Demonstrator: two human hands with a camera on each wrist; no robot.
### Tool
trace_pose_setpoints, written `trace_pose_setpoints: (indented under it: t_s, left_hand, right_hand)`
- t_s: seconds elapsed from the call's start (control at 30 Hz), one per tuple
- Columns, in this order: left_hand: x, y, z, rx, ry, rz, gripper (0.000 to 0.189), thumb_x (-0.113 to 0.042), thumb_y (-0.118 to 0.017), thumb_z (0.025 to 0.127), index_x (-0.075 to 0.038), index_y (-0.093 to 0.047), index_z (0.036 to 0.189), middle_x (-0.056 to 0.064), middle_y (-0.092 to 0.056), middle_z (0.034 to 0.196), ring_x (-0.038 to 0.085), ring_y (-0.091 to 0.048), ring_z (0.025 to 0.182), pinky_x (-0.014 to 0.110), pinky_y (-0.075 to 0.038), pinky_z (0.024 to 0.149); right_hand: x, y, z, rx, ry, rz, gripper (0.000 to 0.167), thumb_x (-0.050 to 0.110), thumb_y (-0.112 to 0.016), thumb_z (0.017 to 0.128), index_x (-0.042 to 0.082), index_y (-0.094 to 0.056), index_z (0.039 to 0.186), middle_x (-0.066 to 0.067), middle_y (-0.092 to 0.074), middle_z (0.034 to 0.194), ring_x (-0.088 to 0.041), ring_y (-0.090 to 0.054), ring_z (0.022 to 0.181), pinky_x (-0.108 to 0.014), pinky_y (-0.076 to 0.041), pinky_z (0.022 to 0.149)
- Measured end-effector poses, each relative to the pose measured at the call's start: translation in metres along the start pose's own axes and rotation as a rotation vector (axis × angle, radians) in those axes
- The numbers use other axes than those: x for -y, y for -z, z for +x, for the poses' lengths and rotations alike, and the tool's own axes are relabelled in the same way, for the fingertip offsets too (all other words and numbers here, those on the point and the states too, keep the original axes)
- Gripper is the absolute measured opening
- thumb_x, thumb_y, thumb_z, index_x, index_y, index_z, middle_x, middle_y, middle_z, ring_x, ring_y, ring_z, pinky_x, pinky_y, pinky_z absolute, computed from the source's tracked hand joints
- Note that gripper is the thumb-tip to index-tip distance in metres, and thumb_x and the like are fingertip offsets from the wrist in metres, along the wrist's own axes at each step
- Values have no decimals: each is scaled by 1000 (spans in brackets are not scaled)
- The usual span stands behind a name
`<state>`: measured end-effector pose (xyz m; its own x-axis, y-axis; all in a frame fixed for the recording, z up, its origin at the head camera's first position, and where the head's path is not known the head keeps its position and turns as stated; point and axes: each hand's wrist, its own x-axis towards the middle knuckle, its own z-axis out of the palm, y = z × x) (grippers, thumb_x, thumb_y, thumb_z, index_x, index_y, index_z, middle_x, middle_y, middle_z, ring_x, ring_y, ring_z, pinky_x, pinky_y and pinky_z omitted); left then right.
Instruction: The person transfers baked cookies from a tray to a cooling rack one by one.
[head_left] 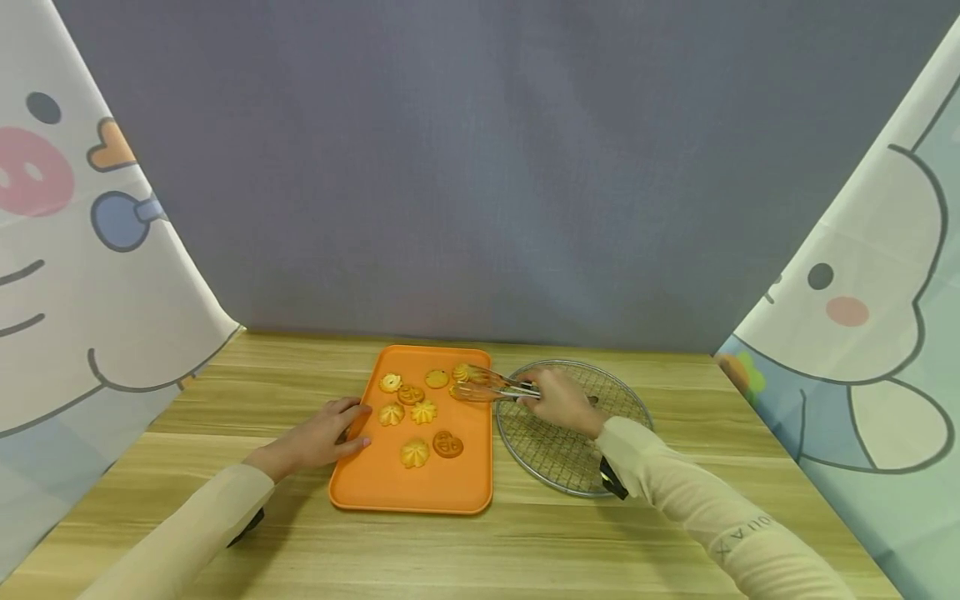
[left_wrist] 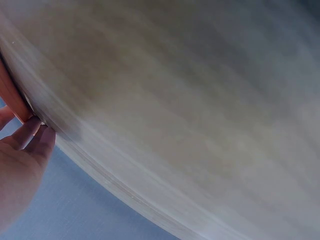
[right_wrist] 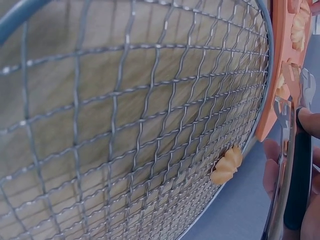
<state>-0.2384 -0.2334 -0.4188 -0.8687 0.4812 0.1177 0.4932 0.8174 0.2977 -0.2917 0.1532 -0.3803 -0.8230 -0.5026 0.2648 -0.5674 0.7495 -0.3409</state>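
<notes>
At frame centre we log: left hand (head_left: 324, 435), fingers straight, steadying the flat orange rectangular tray (head_left: 375, 483) on the wooden bench (head_left: 525, 542); right hand (head_left: 558, 402) gripping metal tongs (head_left: 491, 387) over its piped cookies (head_left: 423, 411), beside the round wire rack (head_left: 555, 458).

Wooden table, curtained in on three sides.
A pale wood-grain table (head_left: 525, 550) fills the foreground under soft, even light; a plain grey-blue backdrop (head_left: 480, 167) hangs behind it, and cartoon-animal cloths flank it, left (head_left: 82, 275) and right (head_left: 870, 333).
</notes>
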Motion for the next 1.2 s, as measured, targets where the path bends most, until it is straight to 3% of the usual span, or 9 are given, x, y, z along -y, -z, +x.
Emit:
trace_pose_setpoints:
  t_s: [0.07,0.17,0.27,0.4,0.73,1.03,1.2]
  left_hand:
    - [0,-1,0,3,3,-1,52,-34,-57,90,0,-49,128,27,-42,131,46,-41,119,57,-40,92]
    - [-1,-1,0,6,8,-4,51,-33,-57,90,0,-48,128,27,-42,132,46,-41,119,57,-40,92]
    - [-2,0,-1,3,7,-4,51,-32,-58,90,1,-49,128,27,-42,131,46,-42,119,57,-40,92]
    - [-2,0,-1,0,8,2,52,-33,-58,89,1,-49,128,27,-42,131,45,-42,119,56,-40,92]
    - [-1,-1,-1,4,10,-7,53,-35,-57,90,0,-49,128,26,-42,132,45,-41,120,56,-40,93]
    - [-3,1,-2,19,29,-19,54,-36,-57,90,0,-47,130,26,-40,134,46,-38,122,57,-37,94]
    - [-3,2,-2,23,33,-18,54,-36,-57,90,0,-47,130,26,-40,134,46,-38,123,57,-38,94]
  right_hand:
    - [0,-1,1,4,-4,-8,31,15,-71,80,4,-66,108,0,-56,68,-6,-24,40,-18,-18,37]
    - [1,-3,3,6,-7,-13,30,15,-70,80,5,-66,108,0,-54,66,-6,-23,39,-18,-17,37]
    - [2,-5,5,6,-11,-10,29,14,-70,80,6,-66,108,-5,-64,86,-6,-24,40,-18,-18,37]
    - [4,-6,6,10,-17,9,29,13,-70,80,5,-66,108,-10,-65,107,-6,-27,42,-19,-20,38]
    - [4,-8,8,-5,-3,-13,25,12,-71,79,6,-68,104,-8,-65,104,-7,-36,47,-20,-28,42]
    - [6,-8,7,5,-21,-22,27,12,-70,80,5,-67,106,-8,-65,105,-8,-37,50,-20,-30,46]
    - [8,-9,8,-5,-3,-67,30,14,-71,80,5,-66,108,-7,-65,105,-11,-51,64,-24,-39,56]
